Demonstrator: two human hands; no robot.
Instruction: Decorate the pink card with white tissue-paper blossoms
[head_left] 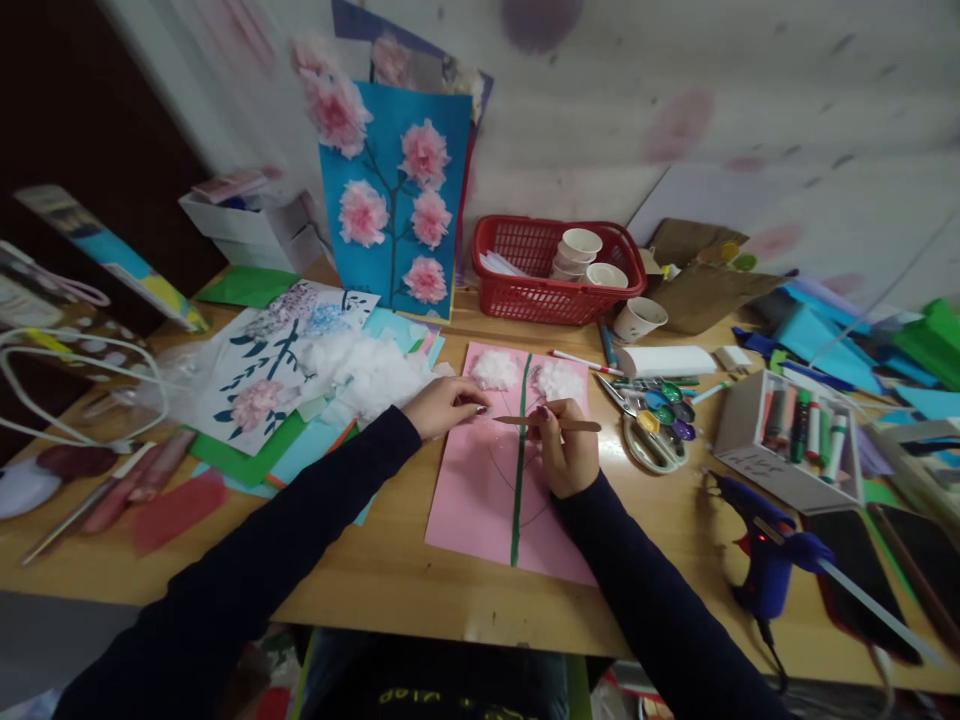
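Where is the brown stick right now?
In the head view, right of centre, the brown stick is held in the right hand over the pink sheet, one end pointing toward the left hand.

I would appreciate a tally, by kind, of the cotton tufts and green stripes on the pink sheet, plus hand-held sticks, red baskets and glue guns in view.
Cotton tufts: 2
Green stripe: 1
Stick in the right hand: 1
Red basket: 1
Glue gun: 1
Total: 6

On a wooden desk point(405, 585), a person's right hand point(568, 452) grips a brown pointed stick point(581, 426) over pink paper point(469, 490); the left hand point(441, 405) lies at its edge, beside fluffy white cotton point(375, 380).
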